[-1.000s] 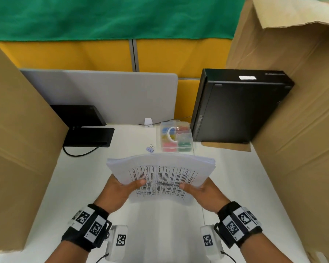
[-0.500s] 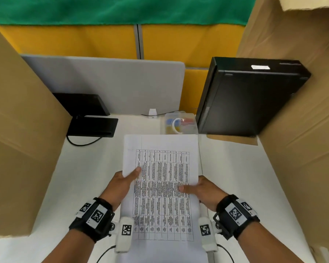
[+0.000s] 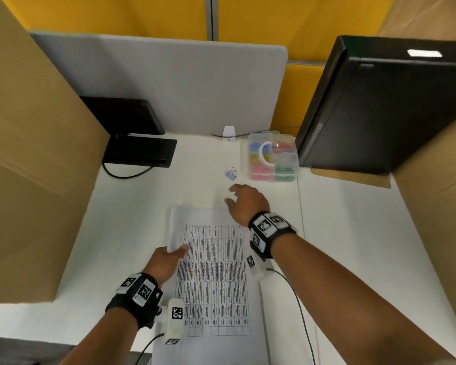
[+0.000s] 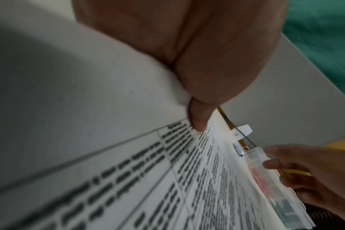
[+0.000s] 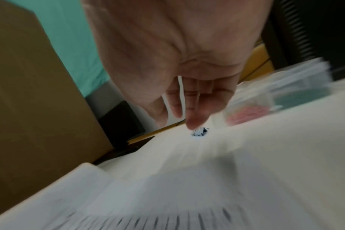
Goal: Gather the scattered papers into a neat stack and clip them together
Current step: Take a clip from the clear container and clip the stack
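From the head view, the stack of papers (image 3: 213,275) lies flat on the white desk (image 3: 353,233), its near end cut off by the bottom edge of the picture. The left hand (image 3: 166,262) grips the stack's left edge, thumb on top; the fingers underneath are hidden by the sheets. The right hand (image 3: 248,204) hovers past the far right corner of the stack with fingers spread and holding nothing, just short of a small blue binder clip (image 3: 231,174) that sits on the desk. Just right of the clip stands a clear plastic box (image 3: 273,159) divided into compartments, holding clips in blue, yellow, red, pink and green; their exact shape is too blurred to tell. A black computer case (image 3: 379,106) stands beside the box, and cardboard walls close in both sides.

The left wrist view shows the thumb (image 4: 197,115) pressing on the top printed sheet (image 4: 167,179); the print is unreadable. The other hand (image 4: 313,175) shows at the right with loose fingers, in front of the clear box (image 4: 270,175).

The right wrist view is heavily smeared by motion. The fingers (image 5: 191,107) hang slack above the clip (image 5: 199,132), without a clear touch. The box (image 5: 266,107) is a blur of pink and green.
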Action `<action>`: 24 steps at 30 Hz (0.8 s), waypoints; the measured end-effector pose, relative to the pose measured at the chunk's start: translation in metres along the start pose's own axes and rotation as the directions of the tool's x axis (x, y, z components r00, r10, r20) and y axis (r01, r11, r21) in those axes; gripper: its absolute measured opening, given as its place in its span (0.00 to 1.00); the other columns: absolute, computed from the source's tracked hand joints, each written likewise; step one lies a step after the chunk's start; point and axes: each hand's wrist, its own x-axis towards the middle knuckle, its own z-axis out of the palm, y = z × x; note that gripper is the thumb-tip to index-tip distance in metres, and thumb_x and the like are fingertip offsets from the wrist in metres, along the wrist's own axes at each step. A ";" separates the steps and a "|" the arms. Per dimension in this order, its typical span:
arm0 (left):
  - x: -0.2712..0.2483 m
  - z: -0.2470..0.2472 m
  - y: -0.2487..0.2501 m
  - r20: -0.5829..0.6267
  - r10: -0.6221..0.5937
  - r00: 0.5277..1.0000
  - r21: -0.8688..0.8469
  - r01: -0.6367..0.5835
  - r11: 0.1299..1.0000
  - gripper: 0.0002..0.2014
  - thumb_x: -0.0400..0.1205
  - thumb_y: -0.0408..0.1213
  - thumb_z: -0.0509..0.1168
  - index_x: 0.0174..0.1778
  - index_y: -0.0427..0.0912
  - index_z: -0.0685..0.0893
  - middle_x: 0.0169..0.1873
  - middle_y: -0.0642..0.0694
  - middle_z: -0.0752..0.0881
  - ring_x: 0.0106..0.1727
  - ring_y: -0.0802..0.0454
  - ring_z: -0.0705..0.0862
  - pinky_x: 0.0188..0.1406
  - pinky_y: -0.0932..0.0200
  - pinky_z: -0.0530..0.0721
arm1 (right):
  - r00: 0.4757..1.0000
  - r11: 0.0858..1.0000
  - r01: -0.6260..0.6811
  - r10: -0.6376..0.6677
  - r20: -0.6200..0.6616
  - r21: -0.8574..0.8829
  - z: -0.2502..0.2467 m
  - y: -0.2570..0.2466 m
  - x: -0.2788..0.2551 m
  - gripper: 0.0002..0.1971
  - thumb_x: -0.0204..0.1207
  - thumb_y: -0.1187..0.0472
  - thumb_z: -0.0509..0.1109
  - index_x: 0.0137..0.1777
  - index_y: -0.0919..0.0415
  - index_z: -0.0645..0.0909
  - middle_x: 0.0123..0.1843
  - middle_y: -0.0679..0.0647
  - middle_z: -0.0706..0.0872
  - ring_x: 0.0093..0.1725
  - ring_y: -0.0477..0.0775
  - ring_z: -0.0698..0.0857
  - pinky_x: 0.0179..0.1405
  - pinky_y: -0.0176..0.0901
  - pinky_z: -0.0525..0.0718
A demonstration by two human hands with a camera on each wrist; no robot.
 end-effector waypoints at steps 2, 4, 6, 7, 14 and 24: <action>0.019 -0.005 -0.013 0.007 -0.020 1.000 0.010 0.020 1.000 0.57 0.61 0.72 0.71 0.79 0.36 0.70 0.75 0.38 0.77 0.75 0.39 0.75 0.77 0.41 0.69 | 0.997 0.997 -0.060 0.062 -0.049 0.049 0.006 -0.012 0.026 0.23 0.83 0.52 0.66 0.77 0.54 0.76 0.70 0.57 0.86 0.69 0.62 0.84 0.67 0.48 0.81; 0.015 -0.007 -0.006 0.008 -0.036 0.999 -0.002 0.036 0.999 0.57 0.65 0.70 0.71 0.82 0.36 0.64 0.79 0.37 0.72 0.78 0.38 0.71 0.79 0.41 0.67 | 0.977 0.965 -0.159 0.185 -0.110 0.210 0.008 -0.015 0.049 0.19 0.83 0.55 0.66 0.73 0.55 0.79 0.69 0.56 0.87 0.66 0.62 0.86 0.61 0.44 0.81; 0.025 -0.008 -0.006 -0.007 -0.047 0.999 -0.007 0.047 0.999 0.50 0.74 0.63 0.70 0.83 0.34 0.61 0.80 0.37 0.69 0.80 0.38 0.68 0.79 0.43 0.64 | 0.950 0.937 -0.217 0.266 -0.160 0.272 0.011 -0.013 0.065 0.17 0.84 0.58 0.64 0.71 0.60 0.79 0.68 0.59 0.86 0.65 0.64 0.86 0.57 0.45 0.81; 0.031 -0.007 -0.006 -0.011 -0.054 0.998 0.007 0.054 0.998 0.45 0.77 0.59 0.68 0.82 0.33 0.62 0.80 0.36 0.70 0.80 0.38 0.68 0.79 0.44 0.64 | 0.949 0.939 -0.218 0.268 -0.168 0.265 0.013 -0.012 0.072 0.17 0.85 0.60 0.63 0.71 0.61 0.78 0.68 0.61 0.86 0.65 0.65 0.85 0.58 0.47 0.82; 0.043 -0.001 0.000 -0.011 0.008 1.000 0.014 -0.007 1.000 0.46 0.76 0.61 0.68 0.82 0.33 0.63 0.80 0.37 0.70 0.80 0.38 0.69 0.77 0.44 0.65 | 0.964 0.973 -0.199 0.215 -0.154 0.116 0.025 -0.007 0.088 0.12 0.82 0.55 0.66 0.59 0.61 0.84 0.60 0.61 0.89 0.58 0.65 0.88 0.47 0.44 0.80; -0.009 -0.004 -0.011 -0.025 -0.021 0.999 0.128 0.024 0.991 0.20 0.84 0.50 0.65 0.57 0.33 0.84 0.34 0.47 0.83 0.34 0.53 0.79 0.33 0.63 0.76 | 0.943 0.943 -0.320 0.327 -0.065 0.093 -0.005 0.028 0.018 0.19 0.83 0.53 0.65 0.67 0.65 0.81 0.68 0.62 0.86 0.65 0.65 0.86 0.59 0.47 0.82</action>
